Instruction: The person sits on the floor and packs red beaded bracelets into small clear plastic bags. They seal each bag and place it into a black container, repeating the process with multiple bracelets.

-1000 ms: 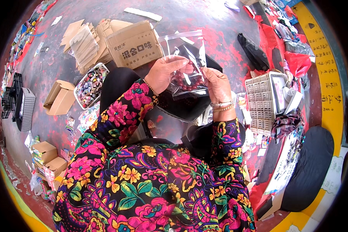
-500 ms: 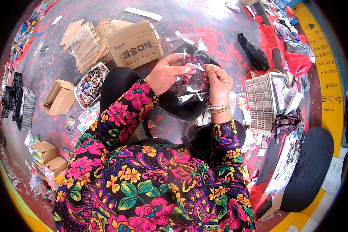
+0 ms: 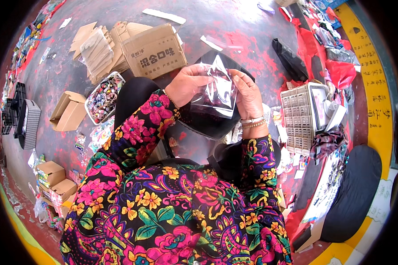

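Observation:
A transparent plastic bag (image 3: 220, 90) is stretched between my two hands over a dark, rounded surface (image 3: 208, 126). My left hand (image 3: 188, 85) pinches its upper left side, thumb laid across the film. On the opposite edge, my right hand (image 3: 248, 95) grips the bag between thumb and fingers. Strong glare covers the film, so the dark red bead bracelet seen earlier can barely be made out now.
Left of my knees stands a white basket (image 3: 105, 98) full of small colourful items. Beyond it are a cardboard box (image 3: 154, 51) and flattened cartons (image 3: 96, 53). An open box (image 3: 68, 110) lies further left. To the right is a beige plastic crate (image 3: 297, 118).
The bag has turned and tilted, its film now bunched and glaring. The red beads, plain before, are mostly hidden. My right hand has shifted slightly, its fingers now straighter along the bag's edge.

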The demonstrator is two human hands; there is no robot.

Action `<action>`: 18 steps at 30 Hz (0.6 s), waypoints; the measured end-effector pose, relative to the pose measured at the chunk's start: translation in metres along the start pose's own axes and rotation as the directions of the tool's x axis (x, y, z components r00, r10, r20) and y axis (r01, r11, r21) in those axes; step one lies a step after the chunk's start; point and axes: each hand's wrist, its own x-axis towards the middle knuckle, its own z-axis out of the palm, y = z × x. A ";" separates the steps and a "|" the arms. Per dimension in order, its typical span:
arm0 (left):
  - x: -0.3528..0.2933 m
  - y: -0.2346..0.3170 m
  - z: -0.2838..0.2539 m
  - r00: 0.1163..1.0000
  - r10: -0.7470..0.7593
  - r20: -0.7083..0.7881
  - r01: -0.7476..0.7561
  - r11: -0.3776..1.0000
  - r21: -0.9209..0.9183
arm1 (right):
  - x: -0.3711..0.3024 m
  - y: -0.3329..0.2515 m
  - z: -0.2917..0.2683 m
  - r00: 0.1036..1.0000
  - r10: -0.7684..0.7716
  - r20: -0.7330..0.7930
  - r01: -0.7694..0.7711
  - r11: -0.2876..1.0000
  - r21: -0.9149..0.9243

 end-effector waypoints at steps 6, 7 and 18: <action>0.001 -0.006 0.007 0.998 -0.057 -0.024 0.057 0.998 0.032 | 0.003 0.005 -0.006 0.999 0.033 -0.019 -0.031 0.996 0.086; 0.003 -0.007 0.006 0.996 -0.076 -0.047 0.079 0.995 0.064 | 0.002 0.005 -0.005 0.999 0.002 -0.042 0.003 0.994 0.108; 0.000 -0.014 0.000 0.991 -0.120 -0.062 0.132 0.958 0.255 | 0.003 0.006 -0.007 0.991 -0.067 -0.115 0.080 0.991 0.109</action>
